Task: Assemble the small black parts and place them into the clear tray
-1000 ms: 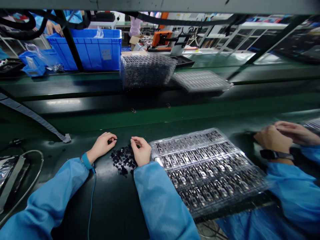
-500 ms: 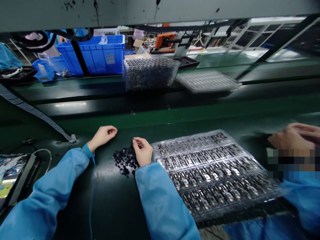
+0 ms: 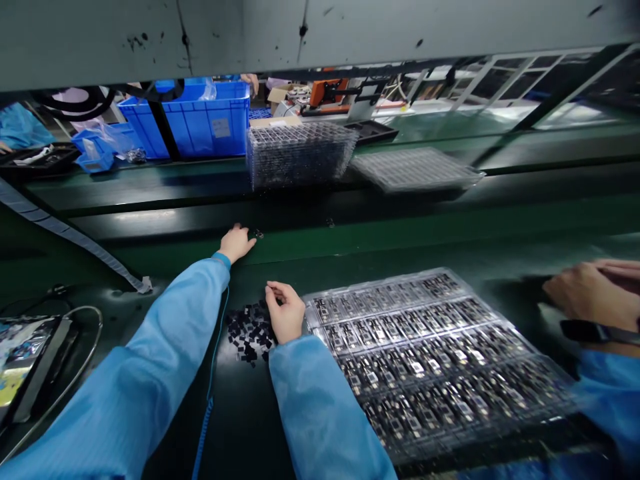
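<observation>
My left hand [image 3: 237,243] is stretched out over the bench's green edge strip, its thumb and fingers apart. Just right of its fingertips lies a small metallic part [image 3: 259,234]; the hand seems close to it, and contact is unclear. A pile of small black square pieces [image 3: 249,331] lies on the dark bench. Beside that pile, my right hand [image 3: 287,315] is closed in a pinch, thumb against fingers; anything between them is too small to make out. To its right, a clear plastic tray [image 3: 385,291] holds rows of small circuit-board parts.
Another small part [image 3: 330,223] lies on the far strip. Behind stand a stack of clear trays [image 3: 300,157], a separate clear tray stack [image 3: 417,168] and a blue bin [image 3: 200,123]. A co-worker's hands [image 3: 593,293] are at the right. A blue coiled cord [image 3: 203,427] hangs from my left wrist.
My left hand has moved forward and to the right, from above the black pieces to beside the small metallic part, and its fingers have spread. My right hand keeps its pinch.
</observation>
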Available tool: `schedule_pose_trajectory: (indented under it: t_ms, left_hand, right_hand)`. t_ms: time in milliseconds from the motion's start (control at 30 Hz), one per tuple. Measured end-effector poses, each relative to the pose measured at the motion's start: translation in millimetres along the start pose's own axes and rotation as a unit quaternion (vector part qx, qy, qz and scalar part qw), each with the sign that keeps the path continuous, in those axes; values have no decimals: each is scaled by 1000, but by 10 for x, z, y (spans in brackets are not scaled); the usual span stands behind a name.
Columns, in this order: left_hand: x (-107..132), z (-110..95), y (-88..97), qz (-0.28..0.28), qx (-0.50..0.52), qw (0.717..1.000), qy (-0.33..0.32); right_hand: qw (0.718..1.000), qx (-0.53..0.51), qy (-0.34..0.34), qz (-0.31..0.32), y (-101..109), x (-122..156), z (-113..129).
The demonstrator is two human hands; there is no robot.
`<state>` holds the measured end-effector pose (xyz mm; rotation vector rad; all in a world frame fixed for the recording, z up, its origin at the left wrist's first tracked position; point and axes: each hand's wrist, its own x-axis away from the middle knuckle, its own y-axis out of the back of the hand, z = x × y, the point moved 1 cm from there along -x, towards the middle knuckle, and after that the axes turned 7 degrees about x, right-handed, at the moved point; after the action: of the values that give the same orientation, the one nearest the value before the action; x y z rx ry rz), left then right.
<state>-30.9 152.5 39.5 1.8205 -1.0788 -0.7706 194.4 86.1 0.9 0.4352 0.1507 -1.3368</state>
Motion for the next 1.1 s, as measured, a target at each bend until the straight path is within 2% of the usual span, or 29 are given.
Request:
schedule_pose_trajectory:
  t_ms: [133, 267, 400, 500, 600, 667, 700, 767, 833, 933, 1000, 1100]
  left_hand:
    - [-92, -152, -128, -25, 16, 999, 34]
    - [-163, -161, -151, -34, 68, 996, 50]
    - [-195, -67, -66, -51, 160, 984, 51]
    - [-118, 11, 125, -65, 236, 968, 51]
    - [141, 82, 429, -69, 355, 931, 46]
    - [427, 118, 630, -49, 523, 850, 46]
    - [594, 128, 708, -25, 572, 819, 45]
    - [945, 129, 788, 15, 609, 792, 51]
    - [1267, 100, 750, 54, 609, 789, 64]
    - [1595, 21, 547, 89, 579, 807, 72]
    - [1703, -32, 399, 96, 551, 826, 63]
    - [1766, -77, 258, 92, 505, 857, 46]
  right_hand:
    - [1000, -2, 4, -2, 11, -1, 25]
    - [1000, -6, 7, -1, 13, 6, 22]
    - [1000, -8, 3, 2, 13, 11, 7]
    - [1000, -15, 1, 1, 11, 11, -14]
    - [1000, -29, -4, 4, 8, 12, -38]
    - [999, -37, -10, 9, 2, 12, -44]
    - [999, -43, -13, 12, -4, 11, -42]
    - [997, -68, -29, 19, -23, 9, -31]
    - [989, -123, -71, 28, -54, 9, -13]
    - [962, -225, -150, 41, -109, 19, 18]
    - [947, -264, -175, 54, -132, 32, 41]
    - [941, -275, -179, 87, -136, 56, 76]
